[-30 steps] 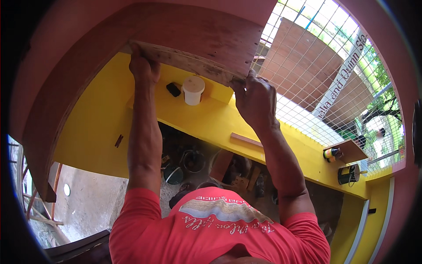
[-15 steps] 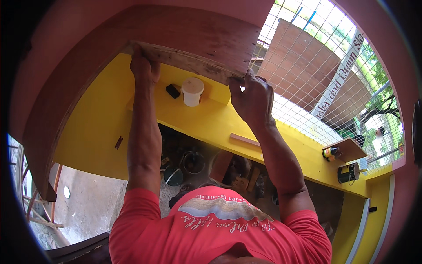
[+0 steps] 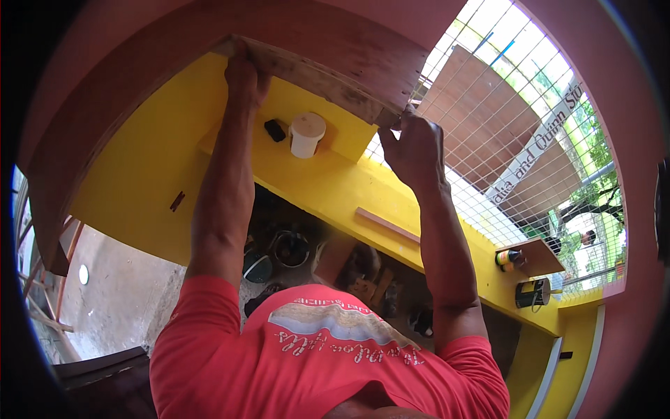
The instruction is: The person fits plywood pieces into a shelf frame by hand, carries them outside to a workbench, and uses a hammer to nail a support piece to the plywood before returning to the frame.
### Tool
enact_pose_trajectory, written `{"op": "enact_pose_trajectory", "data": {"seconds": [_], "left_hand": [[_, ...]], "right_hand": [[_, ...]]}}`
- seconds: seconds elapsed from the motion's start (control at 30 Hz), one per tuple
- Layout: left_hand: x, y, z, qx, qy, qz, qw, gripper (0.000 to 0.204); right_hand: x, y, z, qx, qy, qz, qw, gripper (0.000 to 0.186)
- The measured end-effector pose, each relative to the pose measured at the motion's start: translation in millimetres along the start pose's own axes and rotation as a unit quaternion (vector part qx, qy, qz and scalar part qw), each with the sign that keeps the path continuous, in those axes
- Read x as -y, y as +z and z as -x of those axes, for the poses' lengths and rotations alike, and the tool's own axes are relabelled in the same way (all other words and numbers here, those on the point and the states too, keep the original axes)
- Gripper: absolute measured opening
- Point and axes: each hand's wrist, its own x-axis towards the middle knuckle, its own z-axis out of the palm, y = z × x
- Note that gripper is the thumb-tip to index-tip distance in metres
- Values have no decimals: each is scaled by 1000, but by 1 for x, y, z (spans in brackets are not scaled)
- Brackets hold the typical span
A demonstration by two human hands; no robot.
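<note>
A brown wooden board (image 3: 363,56) with a raw, lighter lower edge spans the top of the view. Both my arms reach up to it. My left hand (image 3: 246,78) is closed around the lower edge near its left end; the fingertips are partly hidden behind the wood. At the right end, beside the wire mesh, my right hand (image 3: 415,148) is closed with thumb and fingers at the board's corner. A small dark gap shows between thumb and board there. Whether a small piece is also pinched in the right hand cannot be made out.
Below the board runs a yellow ledge (image 3: 314,185) with a white lidded bucket (image 3: 305,134), a black block (image 3: 275,130) and a wooden strip (image 3: 387,225). Farther right stand a dark bottle (image 3: 508,260) and a paint can (image 3: 532,295). Wire mesh (image 3: 481,133) closes the right opening.
The whole view has shifted and turned slightly, so the board appears higher and farther right. Both hands stay at the same ends of the board, closed as before.
</note>
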Motion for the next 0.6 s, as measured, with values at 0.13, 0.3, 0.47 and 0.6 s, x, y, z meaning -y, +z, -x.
{"op": "enact_pose_trajectory", "data": {"seconds": [0.13, 0.3, 0.47, 0.6], "left_hand": [[1, 1, 4, 12, -1, 11, 1000, 48], [2, 2, 4, 17, -6, 9, 1000, 47], [1, 5, 4, 52, -4, 24, 998, 48], [2, -4, -13, 48, -2, 39, 998, 41]], "right_hand": [[-3, 0, 3, 13, -13, -1, 1000, 40], [-3, 1, 3, -2, -10, -12, 1000, 39], [-2, 3, 3, -6, 25, -21, 999, 36], [1, 4, 2, -23, 3, -23, 999, 30]]}}
